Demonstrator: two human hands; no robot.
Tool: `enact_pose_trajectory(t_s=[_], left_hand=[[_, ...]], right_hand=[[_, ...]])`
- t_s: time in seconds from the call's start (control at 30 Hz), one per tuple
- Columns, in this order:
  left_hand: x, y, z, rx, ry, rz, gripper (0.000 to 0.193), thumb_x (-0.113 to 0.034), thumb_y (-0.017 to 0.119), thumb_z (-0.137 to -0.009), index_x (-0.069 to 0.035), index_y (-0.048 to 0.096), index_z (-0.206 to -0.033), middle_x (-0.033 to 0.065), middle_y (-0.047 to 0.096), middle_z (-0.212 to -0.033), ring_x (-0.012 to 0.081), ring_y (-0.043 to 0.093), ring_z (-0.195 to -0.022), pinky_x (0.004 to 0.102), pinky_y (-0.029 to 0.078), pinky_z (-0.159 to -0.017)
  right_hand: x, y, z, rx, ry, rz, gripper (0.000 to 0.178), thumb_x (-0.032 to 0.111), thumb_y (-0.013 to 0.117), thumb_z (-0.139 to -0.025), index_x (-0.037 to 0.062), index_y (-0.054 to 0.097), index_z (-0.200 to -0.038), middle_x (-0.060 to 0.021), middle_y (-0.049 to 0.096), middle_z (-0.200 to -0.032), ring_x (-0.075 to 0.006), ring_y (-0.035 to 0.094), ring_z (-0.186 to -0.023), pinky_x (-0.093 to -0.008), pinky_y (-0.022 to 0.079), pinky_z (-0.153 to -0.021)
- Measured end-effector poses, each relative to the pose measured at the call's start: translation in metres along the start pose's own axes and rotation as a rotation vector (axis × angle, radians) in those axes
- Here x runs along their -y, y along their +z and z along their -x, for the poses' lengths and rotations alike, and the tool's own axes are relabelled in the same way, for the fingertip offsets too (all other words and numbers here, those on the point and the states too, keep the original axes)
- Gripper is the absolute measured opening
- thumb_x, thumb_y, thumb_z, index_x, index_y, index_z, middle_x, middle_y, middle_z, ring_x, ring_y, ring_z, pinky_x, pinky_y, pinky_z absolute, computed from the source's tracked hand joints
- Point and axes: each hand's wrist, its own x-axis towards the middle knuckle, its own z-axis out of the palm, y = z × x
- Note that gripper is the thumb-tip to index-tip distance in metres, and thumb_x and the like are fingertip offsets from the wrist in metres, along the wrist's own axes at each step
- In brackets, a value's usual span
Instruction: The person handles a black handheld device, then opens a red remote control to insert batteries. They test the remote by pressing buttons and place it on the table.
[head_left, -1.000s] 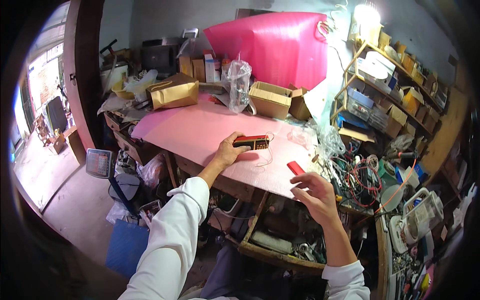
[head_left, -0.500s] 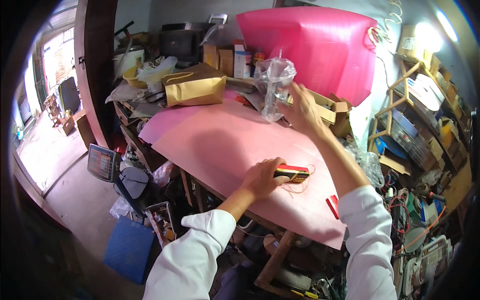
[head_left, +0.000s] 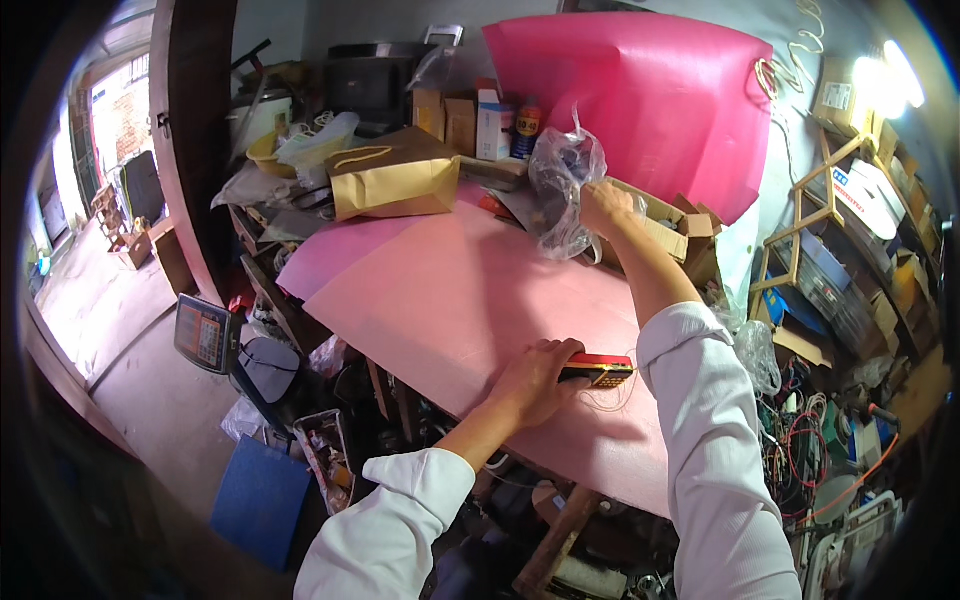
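Observation:
My left hand (head_left: 540, 382) is closed around a small red-and-black device with a keypad (head_left: 604, 370), holding it low over the near part of the pink-covered table (head_left: 400, 290). Thin wire loops (head_left: 612, 402) hang beside the device. My right arm reaches to the far side, where my right hand (head_left: 608, 208) has its fingers curled at the edge of a crumpled clear plastic bag (head_left: 565, 180). Its fingertips are partly hidden. An open cardboard box (head_left: 668, 238) sits just right of that hand.
A gold paper bag (head_left: 395, 185) stands at the back left, near small boxes (head_left: 493, 128) and a dark blue can (head_left: 526, 133). Pink sheeting (head_left: 650, 100) rises behind. Cluttered shelves (head_left: 850, 230) line the right; a weighing scale's display (head_left: 203, 335) stands left.
My right hand has gone from spread fingers to curled ones at the plastic bag, which has shifted shape. My left hand still holds the device. My right sleeve now hides the small red piece on the table.

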Motion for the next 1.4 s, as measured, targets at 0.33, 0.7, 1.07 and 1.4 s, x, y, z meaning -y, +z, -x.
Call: enact_pose_trajectory(t_s=[0.33, 0.7, 1.07, 1.4], left_hand=[[0.002, 0.006, 0.002, -0.064, 0.008, -0.044, 0.038, -0.025, 0.078, -0.084, -0.005, 0.062, -0.113, 0.0177, 0.068, -0.106, 0.0398, 0.063, -0.103, 0.0475, 0.05, -0.091], [0.003, 0.003, 0.003, -0.076, 0.006, -0.041, 0.039, -0.026, 0.076, -0.085, -0.004, 0.061, -0.114, 0.0195, 0.068, -0.107, 0.0412, 0.064, -0.104, 0.048, 0.05, -0.091], [0.001, 0.007, -0.005, -0.078, -0.005, 0.012, 0.043, -0.025, 0.077, -0.085, -0.002, 0.061, -0.118, 0.0226, 0.067, -0.112, 0.0409, 0.063, -0.109, 0.0463, 0.05, -0.096], [0.008, 0.006, -0.002, -0.072, 0.022, 0.017, 0.039, -0.026, 0.075, -0.087, -0.005, 0.06, -0.116, 0.0187, 0.068, -0.107, 0.0396, 0.063, -0.105, 0.0487, 0.05, -0.091]], right_hand=[[-0.013, 0.022, 0.045, -0.245, -0.38, -0.327, 0.033, 0.031, 0.057, -0.088, 0.0005, 0.069, -0.085, -0.0271, 0.066, -0.092, -0.0411, 0.061, -0.101, -0.0509, 0.05, -0.088], [-0.016, -0.028, 0.099, -0.241, -0.429, -0.641, 0.029, 0.025, 0.045, -0.092, -0.0027, 0.05, -0.085, -0.0258, 0.056, -0.071, -0.0453, 0.057, -0.07, -0.0507, 0.045, -0.07], [-0.051, -0.033, 0.081, -0.222, -0.142, -0.61, 0.031, 0.029, 0.052, -0.09, 0.0033, 0.069, -0.086, -0.0164, 0.068, -0.076, -0.0332, 0.066, -0.073, -0.0444, 0.052, -0.071], [-0.079, 0.066, 0.021, 0.028, -0.427, 0.151, 0.018, 0.016, 0.063, -0.079, 0.0049, 0.077, -0.079, -0.015, 0.074, -0.085, -0.0369, 0.072, -0.082, -0.0454, 0.058, -0.073]])
